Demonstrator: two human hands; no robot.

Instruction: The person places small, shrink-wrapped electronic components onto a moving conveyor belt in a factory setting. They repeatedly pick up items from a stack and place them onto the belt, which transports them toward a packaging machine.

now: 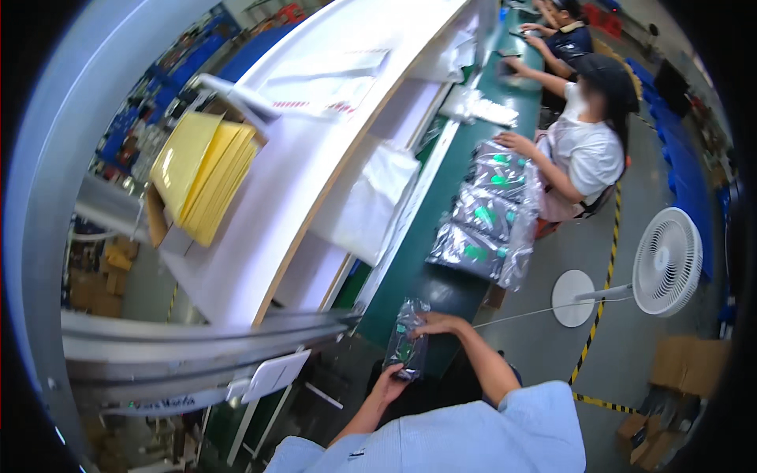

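A clear plastic bag (408, 347) with a dark item and green parts inside lies lengthwise in front of me, at the near end of the green bench. My left hand (388, 383) is closed on its lower end, with the thumb on top. At the upper right side of the bag is my right hand (438, 322), its fingers closed on the film. What exactly the bag contains is blurred by glare. Farther along the bench lie several similar bagged items (481, 217) with green parts, in overlapping rows.
A co-worker in white (587, 150) sits at the bench's right side, one hand by the bagged items; others sit beyond. White shelving (307, 181) rises on the left, holding yellow padded envelopes (206, 177). A metal frame (197, 347) stands near left, a white fan (666, 262) at right.
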